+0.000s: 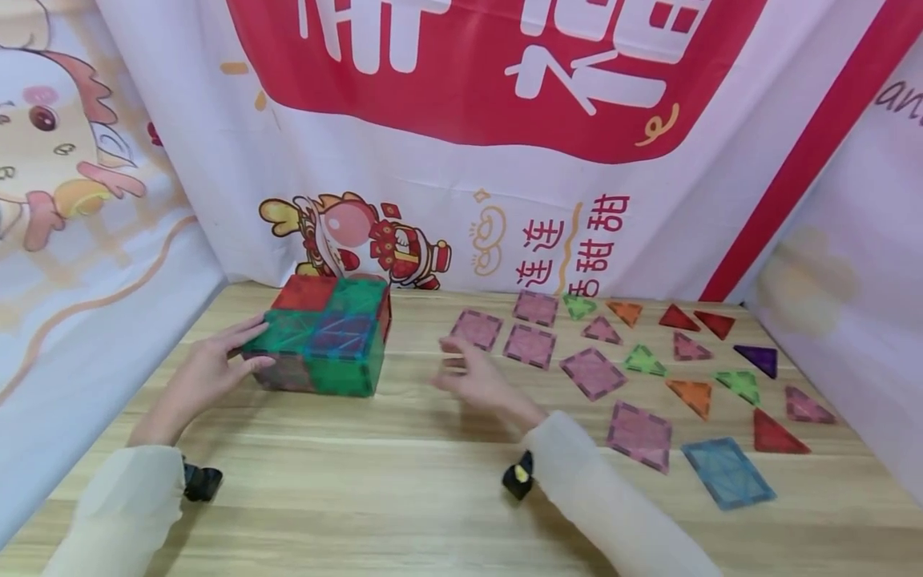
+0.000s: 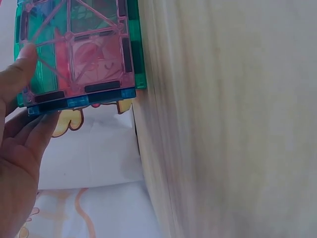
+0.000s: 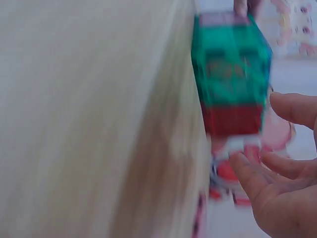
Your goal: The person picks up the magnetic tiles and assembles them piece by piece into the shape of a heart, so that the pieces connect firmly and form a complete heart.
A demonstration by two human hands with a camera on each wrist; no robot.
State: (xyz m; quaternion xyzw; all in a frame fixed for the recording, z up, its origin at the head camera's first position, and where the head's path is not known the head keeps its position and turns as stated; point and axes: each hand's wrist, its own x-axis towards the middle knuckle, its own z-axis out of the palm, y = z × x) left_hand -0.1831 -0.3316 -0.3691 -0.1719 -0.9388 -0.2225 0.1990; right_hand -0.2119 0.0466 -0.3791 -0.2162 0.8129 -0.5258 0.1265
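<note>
A low box of translucent magnetic tiles stands at the table's back left, with red, green and blue squares on top and pink and green in front. My left hand touches its left end. In the left wrist view, the thumb lies on the pink-tiled face and the other fingers are at the blue-edged side, partly hidden. My right hand is in the air right of the box, fingers apart and holding nothing. The right wrist view shows this hand near the blurred box, not touching it.
Loose tiles lie on the table to the right: several pink squares, a large blue square, and red, orange, green, pink and purple triangles. Printed cloth hangs behind the table and at both sides.
</note>
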